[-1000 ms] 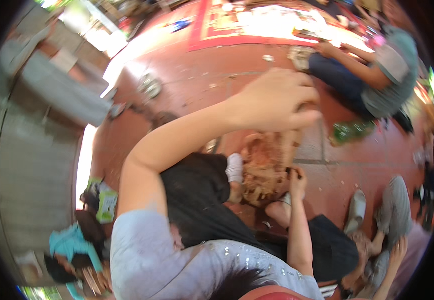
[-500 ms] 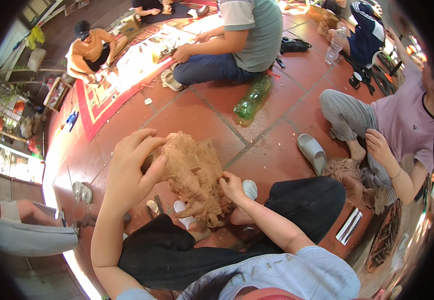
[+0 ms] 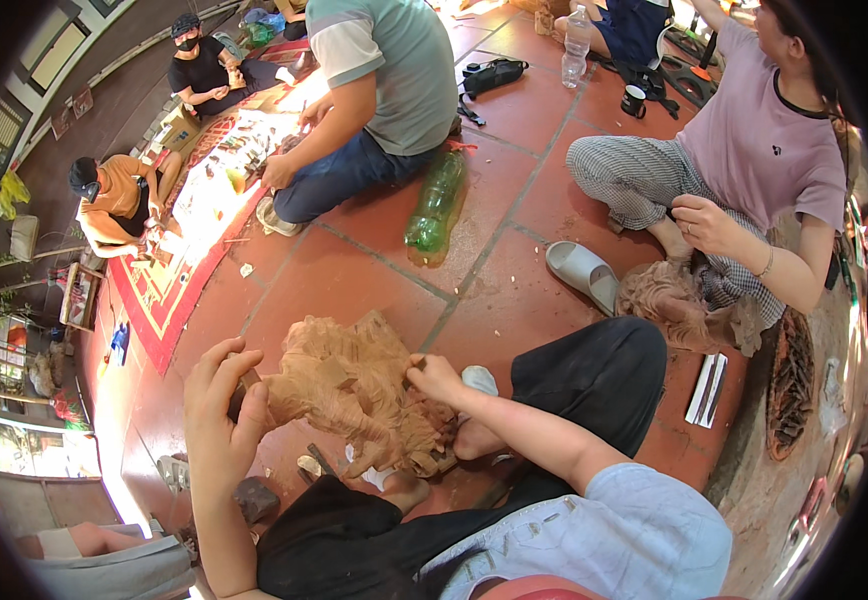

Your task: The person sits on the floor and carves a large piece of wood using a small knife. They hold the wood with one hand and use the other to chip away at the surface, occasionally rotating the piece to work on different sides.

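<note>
Carving: a pale brown, rough-cut wooden animal carving with deep grooved fur (image 3: 354,395), low and centre in the head view, standing on the red tiled floor (image 3: 354,270) between the person's knees and tilted toward the right.
Left hand: left hand (image 3: 216,415) at the carving's left end, fingers curled and closed around that end, thumb on top; a dark piece shows inside the grip, too hidden to name.
Right hand: right hand (image 3: 436,378) on the carving's right flank, fingers bunched together against the wood; whether they pinch a small tool cannot be told.
Beneath the carving: black trousers (image 3: 594,385) of the person's folded legs, a bare foot tucked under the carving's lower edge, a white scrap (image 3: 374,478) and small wood chips on the tiles.
Just left: a dark stone-like lump (image 3: 254,497) and a grey ridged object (image 3: 172,470) on the floor near the left forearm.
Ahead: a green plastic bottle lying on its side (image 3: 436,205), well apart from the carving; beside it a seated person in a grey-green shirt (image 3: 394,60).
Right: a grey rubber sandal (image 3: 582,272); a second brown carved wooden piece (image 3: 669,305) by the lap of a seated person in a pale purple shirt (image 3: 764,140); a flat white strip with dark lines (image 3: 706,388); a dark carved wooden panel (image 3: 789,385).
Far left: a red patterned mat (image 3: 169,290) with two more people seated at it.
Far top: a clear water bottle (image 3: 576,45) and a dark mug (image 3: 635,100).
In the way: the carving's bulk hides the right hand's fingertips and the floor behind it.
</note>
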Motion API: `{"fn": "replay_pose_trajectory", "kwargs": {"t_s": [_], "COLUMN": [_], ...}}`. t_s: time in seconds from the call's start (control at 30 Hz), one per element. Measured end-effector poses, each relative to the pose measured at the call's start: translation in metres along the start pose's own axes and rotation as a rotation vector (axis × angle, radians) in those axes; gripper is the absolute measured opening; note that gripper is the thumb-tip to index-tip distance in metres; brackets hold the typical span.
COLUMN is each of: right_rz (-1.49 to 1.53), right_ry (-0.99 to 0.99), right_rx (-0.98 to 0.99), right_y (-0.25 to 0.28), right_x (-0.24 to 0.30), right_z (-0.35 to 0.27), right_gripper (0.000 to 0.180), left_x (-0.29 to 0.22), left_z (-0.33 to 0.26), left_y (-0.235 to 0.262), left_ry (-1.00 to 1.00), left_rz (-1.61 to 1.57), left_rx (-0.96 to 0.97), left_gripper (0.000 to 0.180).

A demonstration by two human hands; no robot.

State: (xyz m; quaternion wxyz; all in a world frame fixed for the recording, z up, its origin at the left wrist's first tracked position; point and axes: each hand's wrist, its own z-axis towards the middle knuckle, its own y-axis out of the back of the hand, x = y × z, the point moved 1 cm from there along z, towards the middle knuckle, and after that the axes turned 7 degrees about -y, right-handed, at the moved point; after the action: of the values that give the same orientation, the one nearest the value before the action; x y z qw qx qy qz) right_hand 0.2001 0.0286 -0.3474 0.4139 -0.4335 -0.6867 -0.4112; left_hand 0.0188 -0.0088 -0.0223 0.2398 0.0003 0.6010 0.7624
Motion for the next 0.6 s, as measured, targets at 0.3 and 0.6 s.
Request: {"fn": "replay_pose_trajectory", "kwargs": {"t_s": [0.3, 0.6], "right_rz": [-0.058, -0.185], "right_ry": [0.067, 0.187], "right_rx": [0.029, -0.072], "right_y": [-0.012, -0.023], "right_x": [0.005, -0.001], "right_z": [0.017, 0.024], "right_gripper": [0.022, 0.021], "left_x": [0.000, 0.001], "left_z": [-0.001, -0.002], "left_y": [0.001, 0.001], "left_ry": [0.017, 0.008], "left_rz": [-0.004, 0.010], "left_rx": [0.004, 0.006], "left_gripper": [0.029, 0.028]}}
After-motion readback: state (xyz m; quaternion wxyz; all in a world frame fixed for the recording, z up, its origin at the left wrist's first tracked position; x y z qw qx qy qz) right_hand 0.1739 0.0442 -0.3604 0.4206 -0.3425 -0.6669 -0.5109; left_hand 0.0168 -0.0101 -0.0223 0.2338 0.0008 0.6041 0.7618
